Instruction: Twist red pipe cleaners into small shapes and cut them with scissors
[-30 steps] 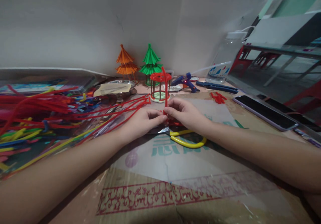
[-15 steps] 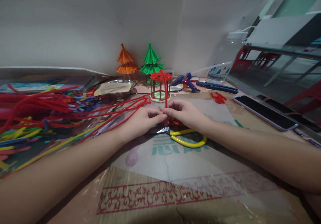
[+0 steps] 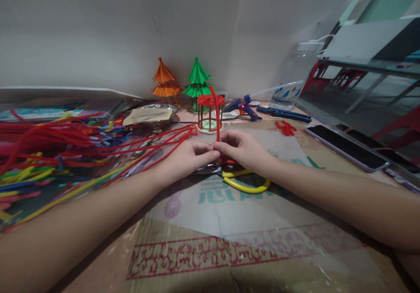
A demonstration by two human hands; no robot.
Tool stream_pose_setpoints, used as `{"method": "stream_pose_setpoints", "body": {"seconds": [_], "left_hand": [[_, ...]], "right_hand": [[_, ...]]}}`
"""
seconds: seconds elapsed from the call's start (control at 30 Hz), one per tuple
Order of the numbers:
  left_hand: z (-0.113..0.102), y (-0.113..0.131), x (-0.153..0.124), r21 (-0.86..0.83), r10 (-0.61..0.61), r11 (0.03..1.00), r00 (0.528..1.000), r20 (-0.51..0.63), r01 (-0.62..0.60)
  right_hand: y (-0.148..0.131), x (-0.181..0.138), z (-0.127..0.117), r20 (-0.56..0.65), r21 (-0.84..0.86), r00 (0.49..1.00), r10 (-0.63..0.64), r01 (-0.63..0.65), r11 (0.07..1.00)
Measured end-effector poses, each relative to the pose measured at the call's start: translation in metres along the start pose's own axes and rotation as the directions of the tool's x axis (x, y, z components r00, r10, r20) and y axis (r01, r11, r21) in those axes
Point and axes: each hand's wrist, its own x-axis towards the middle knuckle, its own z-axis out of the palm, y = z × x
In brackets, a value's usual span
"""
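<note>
My left hand (image 3: 187, 157) and my right hand (image 3: 243, 148) meet at the middle of the table, fingertips pinched together on a red pipe cleaner (image 3: 216, 118) that stands upright from the pinch. Just beyond it sits a small pavilion model (image 3: 210, 113) with a red roof and a pale round base. Yellow-handled scissors (image 3: 244, 183) lie on the cardboard under my right wrist. Red pipe-cleaner pieces show beneath my right fingers.
A heap of coloured pipe cleaners (image 3: 55, 148) fills the left side. At the back stand an orange pagoda (image 3: 165, 83), a green pagoda (image 3: 197, 82), a metal dish (image 3: 151, 113) and a blue glue gun (image 3: 243, 106). Red scraps (image 3: 286, 127) and a phone (image 3: 346, 146) lie right.
The hands stay pinched together on the red pipe cleaner; its upright end has shifted only slightly. Nothing else has moved.
</note>
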Motion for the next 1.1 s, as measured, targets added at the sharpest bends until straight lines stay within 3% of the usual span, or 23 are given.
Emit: {"method": "stream_pose_setpoints", "body": {"seconds": [0.27,0.57,0.7,1.1], "left_hand": [[-0.0001,-0.0018,0.0004,-0.111,-0.002,0.994,1.000,-0.011,0.001],[0.0027,-0.0022,-0.0003,0.096,0.106,0.990,0.994,0.027,-0.108],[0.0049,-0.0047,-0.0016,0.160,0.145,0.977,0.989,-0.026,-0.139],[0.0085,-0.0042,-0.0062,0.136,0.115,0.985,0.990,-0.084,-0.103]], "right_hand": [[-0.0078,-0.0028,0.0024,0.021,0.100,0.999,0.050,-0.052,0.994],[-0.0053,-0.0012,-0.0006,-0.045,-0.085,0.998,-0.032,0.028,0.996],[-0.0049,-0.0015,-0.0003,-0.039,-0.093,0.999,-0.032,0.029,0.995],[-0.0052,-0.0026,0.0009,0.020,-0.038,1.000,-0.005,0.005,0.999]]}}
